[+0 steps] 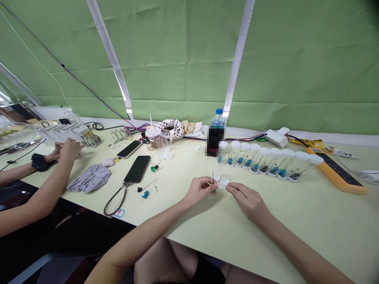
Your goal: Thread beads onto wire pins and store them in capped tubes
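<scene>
My left hand (200, 191) is closed in a pinch on a thin metal wire piece (212, 176), with a bit of green showing under the fingertips. The fingers of my right hand (250, 202) pinch the far end of a thin rod that spans the gap between both hands. Just behind my fingers are a clear tube (218, 167) and a loose white cap (224, 181). To the right, several clear tubes with white caps (255, 147) stand in a leaning row, holding blue or dark parts with wires. Loose blue (145, 194) and green (153, 169) parts with wires lie left of my hands.
Two phones (137, 169) lie to the left, one with a wrist strap. A dark drink bottle (218, 118) and a lidded cup (154, 135) stand behind. An orange power strip (337, 171) is at right. A co-worker's hands (69, 150) work at far left beside a grey scrunchie (90, 177).
</scene>
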### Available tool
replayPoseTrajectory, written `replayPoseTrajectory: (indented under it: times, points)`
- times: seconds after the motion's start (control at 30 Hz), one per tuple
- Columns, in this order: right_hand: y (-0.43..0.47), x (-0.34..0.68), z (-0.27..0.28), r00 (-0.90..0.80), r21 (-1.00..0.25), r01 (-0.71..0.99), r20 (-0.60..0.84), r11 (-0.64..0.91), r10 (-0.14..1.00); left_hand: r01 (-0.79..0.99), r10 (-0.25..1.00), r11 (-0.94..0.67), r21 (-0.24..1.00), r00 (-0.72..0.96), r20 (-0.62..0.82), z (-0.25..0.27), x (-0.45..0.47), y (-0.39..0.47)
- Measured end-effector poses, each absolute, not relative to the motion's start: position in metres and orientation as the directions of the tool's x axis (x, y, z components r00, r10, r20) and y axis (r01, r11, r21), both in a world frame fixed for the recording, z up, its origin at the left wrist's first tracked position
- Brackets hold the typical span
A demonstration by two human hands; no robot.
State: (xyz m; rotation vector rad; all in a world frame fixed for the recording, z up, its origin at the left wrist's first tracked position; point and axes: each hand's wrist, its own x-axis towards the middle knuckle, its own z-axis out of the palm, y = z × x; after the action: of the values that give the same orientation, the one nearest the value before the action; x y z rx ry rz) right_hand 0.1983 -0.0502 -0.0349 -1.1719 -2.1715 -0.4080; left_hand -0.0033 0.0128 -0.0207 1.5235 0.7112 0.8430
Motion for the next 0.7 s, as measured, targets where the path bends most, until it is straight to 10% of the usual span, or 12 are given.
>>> replayPoseTrajectory:
  times: [0.27,0.7]
  points:
    - [-0.051,0.194,-0.038,-0.375,-0.051,0.832,0.681,0.552,0.629,0.001,0.829,-0.154,0.988,0.545,0.129,-0.022,-0.003,0.013]
    - [-0.052,0.182,-0.031,-0.197,-0.457,0.710,0.600,0.535,0.775,0.035,0.826,-0.262,0.964,0.525,0.206,-0.022,-0.004,0.012]
